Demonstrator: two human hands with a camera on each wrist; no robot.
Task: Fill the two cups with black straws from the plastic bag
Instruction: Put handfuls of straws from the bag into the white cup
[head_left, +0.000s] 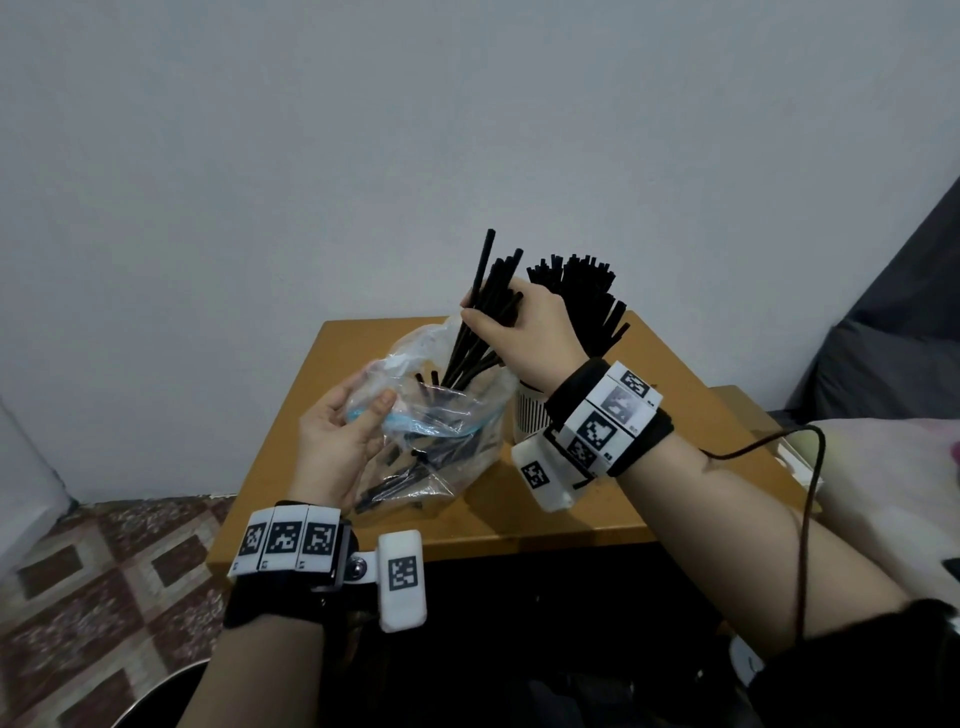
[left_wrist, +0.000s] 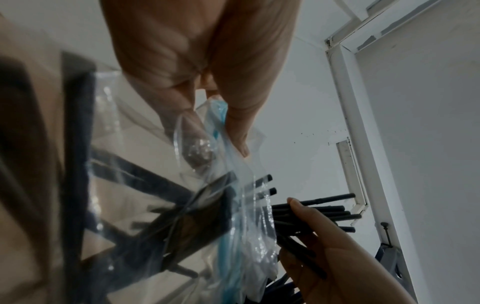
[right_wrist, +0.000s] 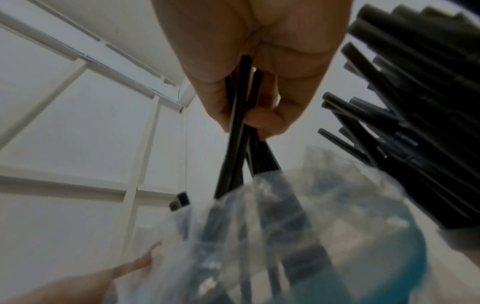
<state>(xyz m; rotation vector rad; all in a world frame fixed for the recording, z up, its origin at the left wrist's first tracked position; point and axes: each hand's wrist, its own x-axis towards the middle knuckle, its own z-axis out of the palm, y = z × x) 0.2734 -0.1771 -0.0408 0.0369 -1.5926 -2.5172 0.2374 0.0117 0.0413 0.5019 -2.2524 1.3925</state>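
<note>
1. We find no word, brand name or number that we can read in any of the three views.
2. The only signs we see are black-and-white square code markers on the white blocks of the left wristband (head_left: 284, 540) and the right wristband (head_left: 605, 415); they carry patterns, not letters.
3. Beside some of those markers stand tiny dark marks, too small for us to read.
</note>
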